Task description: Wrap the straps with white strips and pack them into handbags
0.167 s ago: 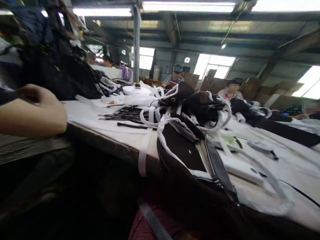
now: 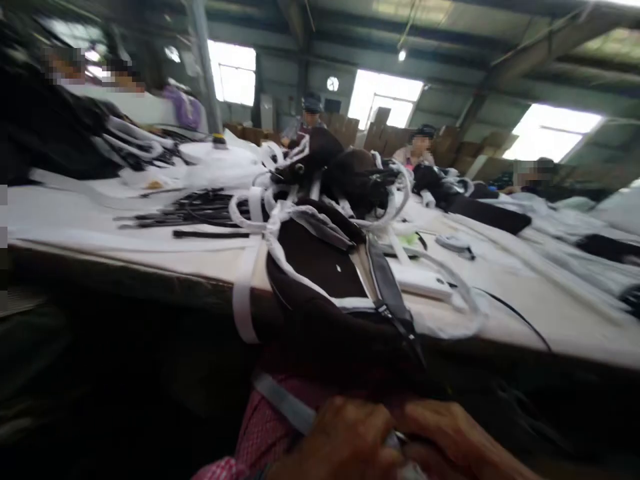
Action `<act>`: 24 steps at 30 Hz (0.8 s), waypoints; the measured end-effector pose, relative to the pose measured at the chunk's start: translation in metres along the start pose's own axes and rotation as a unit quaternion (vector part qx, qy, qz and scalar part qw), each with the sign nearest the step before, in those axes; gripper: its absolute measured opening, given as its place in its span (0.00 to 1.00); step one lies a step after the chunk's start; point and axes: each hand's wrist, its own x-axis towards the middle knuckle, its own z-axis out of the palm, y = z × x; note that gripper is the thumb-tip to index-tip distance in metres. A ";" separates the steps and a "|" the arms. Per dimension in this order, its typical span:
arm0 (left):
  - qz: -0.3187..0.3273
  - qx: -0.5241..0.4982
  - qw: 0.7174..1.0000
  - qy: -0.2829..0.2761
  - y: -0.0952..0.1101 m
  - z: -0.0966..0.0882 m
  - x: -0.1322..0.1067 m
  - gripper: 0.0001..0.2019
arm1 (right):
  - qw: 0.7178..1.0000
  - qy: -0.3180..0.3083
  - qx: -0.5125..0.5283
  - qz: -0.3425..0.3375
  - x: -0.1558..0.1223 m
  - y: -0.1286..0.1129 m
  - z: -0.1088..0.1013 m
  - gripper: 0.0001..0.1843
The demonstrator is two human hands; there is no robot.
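Low in the view, my left hand (image 2: 345, 437) is closed, fingers curled, with a pale grey-white strip (image 2: 287, 403) running into it across a pink checked garment. My right hand (image 2: 450, 433) is bent beside it, also closed. A bit of whitish material shows between the two hands; what the right fingers hold is mostly hidden. Just beyond, a dark brown bag piece (image 2: 320, 260) with white edging and a zipper hangs over the table's front edge. A white band (image 2: 245, 287) hangs down beside it.
On the white table (image 2: 210, 270) lie black strips (image 2: 195, 210), a white box-like object (image 2: 420, 283) and a white roll (image 2: 217, 153). Dark bags (image 2: 45, 133) are piled at left. Several people work across the table; one person (image 2: 311, 120) sits behind the heap.
The view has swung right and down, so the scene has shifted left. My hands have come into view at the bottom. Another person's arm at the left has gone out of view.
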 end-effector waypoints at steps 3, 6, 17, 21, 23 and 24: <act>0.011 -0.049 0.998 -0.032 -0.005 0.001 0.001 0.11 | 0.995 -0.046 0.075 0.050 0.002 -0.009 -0.007 0.14; 0.041 -0.081 0.994 -0.056 -0.015 -0.005 0.005 0.11 | 0.970 -0.089 0.213 0.074 0.014 -0.004 -0.015 0.14; -0.116 -0.156 0.968 -0.156 -0.019 -0.022 0.025 0.11 | 0.966 -0.008 0.248 0.071 0.013 0.010 -0.009 0.13; -0.113 -0.161 0.964 -0.178 -0.023 -0.023 0.029 0.11 | 0.964 -0.018 0.252 0.087 0.013 0.009 -0.013 0.14; -0.115 -0.169 0.962 -0.182 -0.023 -0.024 0.032 0.10 | 0.947 -0.031 0.301 0.109 0.015 0.010 -0.015 0.15; -0.116 -0.170 0.963 -0.175 -0.022 -0.024 0.034 0.10 | 0.936 -0.037 0.328 0.119 0.016 0.010 -0.016 0.16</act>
